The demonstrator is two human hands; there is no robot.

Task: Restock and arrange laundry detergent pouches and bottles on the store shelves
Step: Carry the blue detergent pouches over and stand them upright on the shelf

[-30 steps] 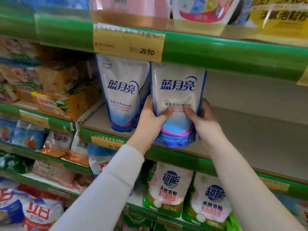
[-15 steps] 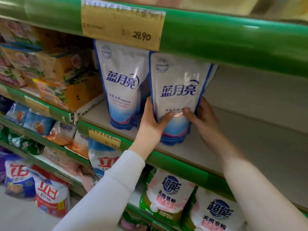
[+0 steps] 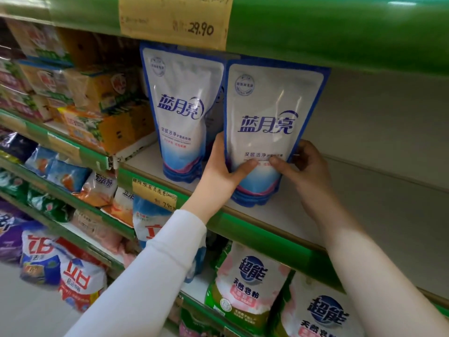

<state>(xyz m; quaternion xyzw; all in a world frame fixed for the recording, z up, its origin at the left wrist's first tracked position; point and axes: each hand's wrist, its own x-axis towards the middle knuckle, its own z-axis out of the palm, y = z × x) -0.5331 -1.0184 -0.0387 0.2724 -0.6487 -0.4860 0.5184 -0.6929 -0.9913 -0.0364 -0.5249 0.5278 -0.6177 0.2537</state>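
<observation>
A white and blue detergent pouch (image 3: 269, 113) stands upright on the middle shelf (image 3: 286, 215), its base resting on the board. My left hand (image 3: 220, 175) grips its lower left side, thumb on the front. My right hand (image 3: 302, 170) grips its lower right side, thumb also on the front. A second identical pouch (image 3: 181, 113) stands just to its left, close beside it, with another pouch partly hidden behind the two.
Bare shelf board (image 3: 376, 190) stretches to the right of the pouches. Yellow boxes (image 3: 107, 113) sit to the left. The upper shelf edge with a 29.90 price tag (image 3: 175, 19) hangs just above the pouch tops. Green and pink powder bags (image 3: 245, 285) fill the shelf below.
The held pouch has gone from hanging in front of the shelf edge to standing on the shelf board. The view has moved closer and tilted upward; both hands keep their grip.
</observation>
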